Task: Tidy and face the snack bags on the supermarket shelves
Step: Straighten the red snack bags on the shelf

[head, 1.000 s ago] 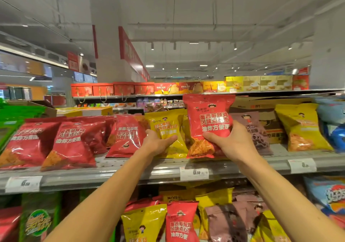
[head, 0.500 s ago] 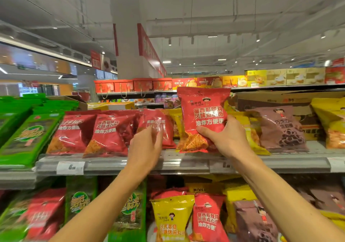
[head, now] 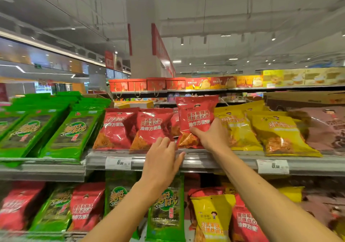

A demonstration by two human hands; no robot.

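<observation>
While I watch through the head camera, the scene runs like this, largest thing first:

Shelf: upper shelf [head: 214,162] with price tags along its front rail, stocked left to right with green, red, yellow and brown snack bags.
Red row: red bags [head: 134,129] lean back, faces forward.
Held bag: one red snack bag [head: 196,118] stands upright at the row's right end, beside the yellow bags [head: 240,129].
Right hand [head: 211,135]: fingers closed round that bag's lower half.
Left hand [head: 162,159]: fingers spread, holding nothing, over the rail just below the row.
Risk: I judge the upright bag could topple forward off the rail once released, lacking support behind.
</observation>
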